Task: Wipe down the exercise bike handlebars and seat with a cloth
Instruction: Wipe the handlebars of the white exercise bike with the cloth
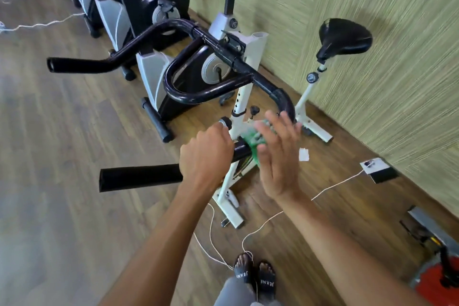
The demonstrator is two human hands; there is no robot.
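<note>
Our left hand (pixel 205 154) grips the handlebar (pixel 139 177); the right hand (pixel 278 154), fingers (pixel 273 124) spread, presses the green cloth (pixel 253 141) just beyond them. Flat fingers could let it slip floorward.

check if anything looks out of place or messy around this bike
Loose white cords trail across the wooden floor beside the bike base and loop near the person's sandals, a likely trip hazard. A small white scrap also lies on the floor by the bike. The seat looks intact.
</note>
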